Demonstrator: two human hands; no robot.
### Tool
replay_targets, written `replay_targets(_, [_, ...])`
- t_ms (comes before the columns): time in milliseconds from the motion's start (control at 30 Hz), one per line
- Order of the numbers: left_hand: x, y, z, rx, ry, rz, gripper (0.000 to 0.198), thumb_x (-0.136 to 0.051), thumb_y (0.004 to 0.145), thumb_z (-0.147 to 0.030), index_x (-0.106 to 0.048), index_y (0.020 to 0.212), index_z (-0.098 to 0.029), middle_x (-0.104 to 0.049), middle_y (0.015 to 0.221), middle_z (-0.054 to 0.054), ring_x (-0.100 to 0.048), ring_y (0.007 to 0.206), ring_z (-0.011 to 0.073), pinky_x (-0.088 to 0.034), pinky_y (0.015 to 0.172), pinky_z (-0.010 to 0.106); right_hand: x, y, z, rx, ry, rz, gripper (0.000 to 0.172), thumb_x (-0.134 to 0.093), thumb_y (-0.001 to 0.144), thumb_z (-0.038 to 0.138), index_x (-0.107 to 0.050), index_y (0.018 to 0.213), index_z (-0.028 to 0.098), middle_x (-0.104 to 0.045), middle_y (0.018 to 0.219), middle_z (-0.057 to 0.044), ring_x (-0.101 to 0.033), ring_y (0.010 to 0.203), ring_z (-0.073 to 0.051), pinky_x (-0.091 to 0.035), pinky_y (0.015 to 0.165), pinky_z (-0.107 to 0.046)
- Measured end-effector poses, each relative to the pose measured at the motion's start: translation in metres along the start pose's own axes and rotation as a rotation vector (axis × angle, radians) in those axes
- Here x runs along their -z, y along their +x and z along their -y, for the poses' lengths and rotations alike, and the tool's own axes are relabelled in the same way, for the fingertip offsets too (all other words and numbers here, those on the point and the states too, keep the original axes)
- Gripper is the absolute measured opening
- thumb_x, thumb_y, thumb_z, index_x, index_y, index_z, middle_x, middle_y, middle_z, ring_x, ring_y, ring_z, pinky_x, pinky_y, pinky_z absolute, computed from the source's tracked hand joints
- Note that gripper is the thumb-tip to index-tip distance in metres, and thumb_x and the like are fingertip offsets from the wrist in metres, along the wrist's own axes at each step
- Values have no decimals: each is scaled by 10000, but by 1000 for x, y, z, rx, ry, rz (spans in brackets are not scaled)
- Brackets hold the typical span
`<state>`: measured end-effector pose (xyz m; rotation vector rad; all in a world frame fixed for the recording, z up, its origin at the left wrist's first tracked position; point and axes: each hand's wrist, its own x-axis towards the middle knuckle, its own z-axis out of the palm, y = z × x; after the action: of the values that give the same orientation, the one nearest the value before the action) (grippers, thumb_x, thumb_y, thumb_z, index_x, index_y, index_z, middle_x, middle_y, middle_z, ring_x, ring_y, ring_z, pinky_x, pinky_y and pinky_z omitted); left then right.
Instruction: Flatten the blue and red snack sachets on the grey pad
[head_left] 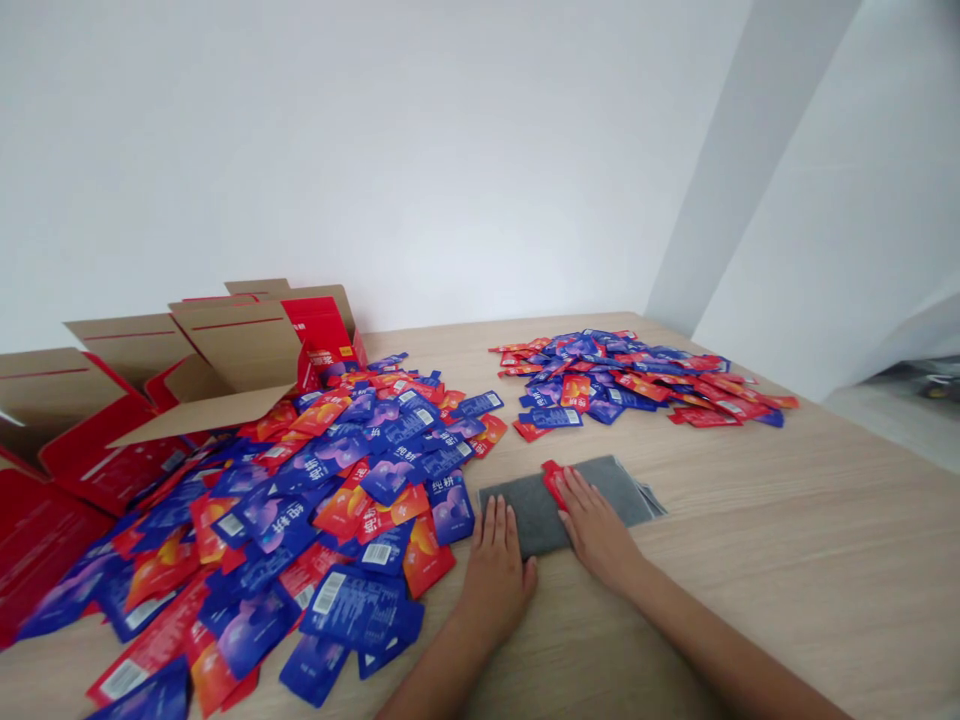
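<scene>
A dark grey flat pad [607, 488] lies on the wooden table in front of me. My left hand [497, 565] rests flat on its near left end, fingers stretched out and together, holding nothing. My right hand [596, 525] lies flat on the pad's middle, its fingertips on a small red sachet [553, 473] that sits on the pad. A big heap of red and blue sachets [300, 510] spreads just left of my left hand. A smaller heap of the same sachets [622, 380] lies beyond the pad.
Several open cardboard boxes with red insides [225, 350] stand at the back left, behind the big heap. A white wall runs along the table's far edge [525, 322]. Bare wood [787, 540] stretches to the right.
</scene>
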<state>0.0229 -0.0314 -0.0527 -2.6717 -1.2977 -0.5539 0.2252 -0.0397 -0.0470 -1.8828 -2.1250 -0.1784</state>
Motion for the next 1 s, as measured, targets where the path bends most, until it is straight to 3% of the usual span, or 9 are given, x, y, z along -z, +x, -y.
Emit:
replay_targets(133, [1, 0, 0, -1, -29, 9, 598, -435, 831, -339, -353, 1330, -19, -346, 1398, 210, -234, 1321, 323, -298, 1032, 500, 5, -7, 32, 117, 103, 33, 496, -285, 913, 220, -316, 1402, 143, -299, 1459, -124, -219, 1353, -208, -314, 1051, -436])
replay_targets(400, [9, -1, 0, -14, -48, 21, 590, -429, 863, -319, -283, 1384, -85, -303, 1433, 169, -206, 1334, 307, -302, 1030, 499, 12, -24, 23, 205, 147, 23, 510, -339, 915, 275, -290, 1416, 195, -293, 1469, -91, -211, 1357, -208, -304, 1062, -427])
replay_targets(700, [9, 1, 0, -22, -37, 37, 557, -440, 866, -346, -353, 1355, -93, -320, 1423, 176, -224, 1326, 323, -297, 1026, 511, 4, 27, 41, 54, 57, 69, 465, -383, 883, 231, -442, 1322, 90, -391, 1408, -157, -279, 1330, -263, -319, 1034, -423])
replay_targets(833, [8, 1, 1, -28, -30, 29, 550, -442, 872, -335, -347, 1357, -92, -318, 1426, 170, -215, 1330, 311, -299, 1032, 496, 6, 5, 47, 84, 21, 54, 464, -417, 860, 269, -474, 1303, 145, -439, 1375, -154, -366, 1278, -294, -382, 964, -454])
replay_targets(1000, [9, 1, 1, -27, -34, 45, 570, -455, 862, -335, -337, 1365, -94, -318, 1423, 179, -219, 1328, 319, -288, 1034, 508, 19, -13, 47, 74, 42, 96, 532, -432, 762, 136, -483, 1292, 122, -487, 1327, -180, -447, 1217, -298, -422, 930, -443])
